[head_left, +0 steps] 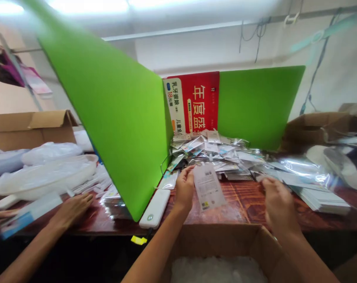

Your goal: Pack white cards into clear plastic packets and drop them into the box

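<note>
My left hand (185, 186) pinches the upper left edge of a printed card in a clear plastic bag (210, 188), which hangs tilted with small text and a barcode showing. To the right, my right hand (280, 206) is blurred, its fingers curled together. Whatever they may hold, I cannot make out. Beyond both hands lies a heap of bagged cards (213, 151) on the red-brown wooden table (240, 196). Below my hands stands an open cardboard box (219, 236) with whitish plastic packets inside.
Green panels (107, 102) (257, 106) and a red printed panel (200, 102) stand around the heap. A white power bank (155, 208) lies at the left. A card stack (322, 198) sits right. Another person's hands (74, 208) work beyond the left panel, beside a white basin (48, 181).
</note>
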Demonstrator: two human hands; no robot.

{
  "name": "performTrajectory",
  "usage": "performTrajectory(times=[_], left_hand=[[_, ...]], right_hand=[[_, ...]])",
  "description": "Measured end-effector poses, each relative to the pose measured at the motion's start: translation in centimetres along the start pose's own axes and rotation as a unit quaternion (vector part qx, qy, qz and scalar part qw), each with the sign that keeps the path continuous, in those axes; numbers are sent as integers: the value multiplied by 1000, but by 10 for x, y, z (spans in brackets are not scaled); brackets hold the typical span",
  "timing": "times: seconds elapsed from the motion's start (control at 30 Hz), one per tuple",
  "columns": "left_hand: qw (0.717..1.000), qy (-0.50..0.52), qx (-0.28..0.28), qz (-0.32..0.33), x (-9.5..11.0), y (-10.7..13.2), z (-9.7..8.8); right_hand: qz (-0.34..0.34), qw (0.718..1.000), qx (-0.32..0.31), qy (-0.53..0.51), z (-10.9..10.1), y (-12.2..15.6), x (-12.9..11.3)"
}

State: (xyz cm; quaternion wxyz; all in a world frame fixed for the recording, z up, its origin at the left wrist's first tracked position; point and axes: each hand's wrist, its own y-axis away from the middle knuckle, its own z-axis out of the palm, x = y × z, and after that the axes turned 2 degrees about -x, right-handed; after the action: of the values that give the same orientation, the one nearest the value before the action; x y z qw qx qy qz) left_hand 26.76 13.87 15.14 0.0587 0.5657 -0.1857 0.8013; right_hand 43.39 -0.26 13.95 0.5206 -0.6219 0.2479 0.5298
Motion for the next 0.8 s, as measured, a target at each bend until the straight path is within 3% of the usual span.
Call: performTrajectory(times=[0.07, 0.17, 0.23, 0.3, 0.37, 0.5, 0.57, 0.7, 0.8], left_hand=[[998, 44, 10, -49, -7, -6, 2], [995, 62, 1, -77, -12, -9, 1], [996, 61, -5, -71, -12, -9, -1], [996, 58, -8, -62, -11, -9, -3], [997, 53, -17, -60, -8, -8, -5], [997, 34, -47, -42, 0, -2, -12], [998, 9, -55, -35, 7, 5, -17], [994, -22, -90, -53, 22, 20, -28], [986, -9, -144, -79, 31, 30, -26]], right_hand=[[-40, 980, -189, 52, 1, 17, -19], [-85, 871, -476, 84, 3, 40, -43], [-92, 788, -601, 97, 3, 50, -52], [-84, 740, -656, 121, 4, 56, -54], [-65, 742, -653, 137, 5, 57, -53], [53, 798, -591, 104, 14, 52, -43], [95, 843, -525, 76, 22, 48, -37], [83, 940, -330, 33, 35, 40, -30], [93, 949, -302, 14, 36, 35, -27]])
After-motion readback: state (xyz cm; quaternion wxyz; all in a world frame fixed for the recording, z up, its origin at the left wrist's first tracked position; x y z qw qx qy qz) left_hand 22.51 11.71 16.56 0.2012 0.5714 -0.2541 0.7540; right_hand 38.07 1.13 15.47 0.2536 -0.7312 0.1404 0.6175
